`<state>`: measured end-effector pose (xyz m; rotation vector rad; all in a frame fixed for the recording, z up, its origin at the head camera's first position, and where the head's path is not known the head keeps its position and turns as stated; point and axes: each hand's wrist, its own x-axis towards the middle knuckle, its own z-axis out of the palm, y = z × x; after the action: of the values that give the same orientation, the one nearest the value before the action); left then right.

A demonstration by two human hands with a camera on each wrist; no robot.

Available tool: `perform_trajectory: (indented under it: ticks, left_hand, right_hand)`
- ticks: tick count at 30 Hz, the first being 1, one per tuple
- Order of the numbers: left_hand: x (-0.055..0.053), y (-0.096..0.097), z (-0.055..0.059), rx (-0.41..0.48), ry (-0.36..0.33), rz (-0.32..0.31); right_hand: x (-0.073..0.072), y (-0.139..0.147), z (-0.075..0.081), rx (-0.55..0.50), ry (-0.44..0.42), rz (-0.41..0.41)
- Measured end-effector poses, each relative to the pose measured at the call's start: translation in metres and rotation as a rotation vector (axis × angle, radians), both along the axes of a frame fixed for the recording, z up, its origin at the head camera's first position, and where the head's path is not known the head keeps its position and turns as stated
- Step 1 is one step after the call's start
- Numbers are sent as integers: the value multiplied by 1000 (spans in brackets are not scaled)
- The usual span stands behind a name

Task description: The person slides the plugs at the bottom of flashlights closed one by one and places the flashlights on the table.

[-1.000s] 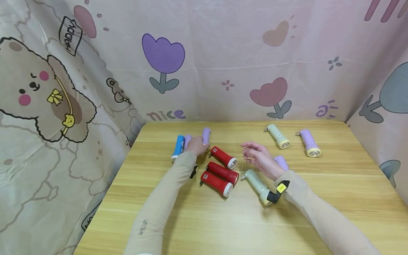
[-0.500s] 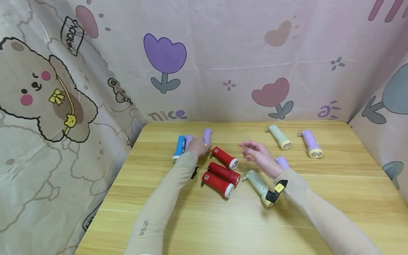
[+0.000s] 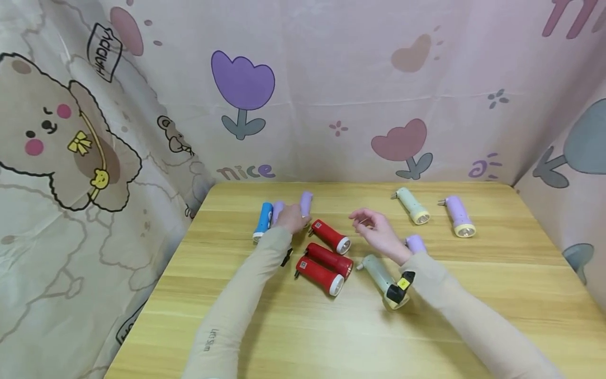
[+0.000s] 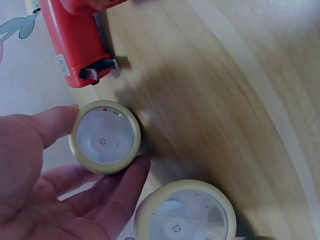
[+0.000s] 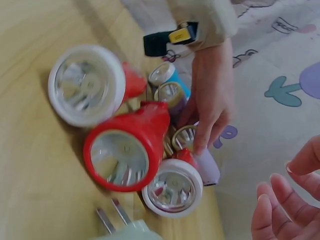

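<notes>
In the head view, the left hand (image 3: 292, 218) pinches a pale lilac plastic torch (image 3: 306, 201), whose body sticks out beyond the fingers. Just left of that hand lie a second lilac torch (image 3: 277, 211) and a white-rimmed, bright blue plastic torch (image 3: 263, 218); to its right and nearer the person sit three red plastic torches (image 3: 318, 275). The right hand (image 3: 376, 231) hangs with loosely bent fingers, holding nothing. Beneath its wrist are a third lilac torch (image 3: 416, 243) and a mint-green plastic torch (image 3: 376, 270); another mint torch (image 3: 412, 204) and a fourth lilac torch (image 3: 457, 211) lie farther right. I'd call it partway: the reds look gathered, the mint and lilac ones spread apart, the pinched torch not yet released. The backdrop reads "nice", the left curtain "HAPPY", the left sleeve (image 3: 222, 321) "Let's Slim" (an odd motto for an arm).

In the left wrist view, thumb and fingers grip opposite sides of a round cream rim (image 4: 131, 117). Past the thumb, a red torch shows plug prongs and a sticker too small to read.

In the right wrist view, the right thumb and fingertips stand narrowly apart, nothing between them. I can read no brand on any torch.
</notes>
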<state>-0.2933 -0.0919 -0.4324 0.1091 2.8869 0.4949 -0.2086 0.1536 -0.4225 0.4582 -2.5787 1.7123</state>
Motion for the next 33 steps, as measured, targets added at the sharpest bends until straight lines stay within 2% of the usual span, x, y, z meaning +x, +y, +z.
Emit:
perform_trajectory:
  ticks: [4, 10, 17, 20, 29, 33]
  left_hand:
    - [0, -5, -2, -16, -4, 13]
    - [-2, -4, -4, -11, -12, -7]
    - [0, -5, 4, -5, 14, -5]
    - [-2, -5, 4, 2, 27, -20]
    - [1, -6, -2, 43, 7, 1]
    - [3, -6, -3, 89, 8, 8]
  right_hand:
    - [1, -6, 0, 77, 27, 2]
    - [3, -7, -1, 100, 24, 2]
    - [0, -7, 2, 123, 33, 38]
    - [-1, -6, 5, 128, 33, 35]
    - [-2, -4, 3, 185, 28, 47]
    - [-1, -3, 5, 190, 29, 52]
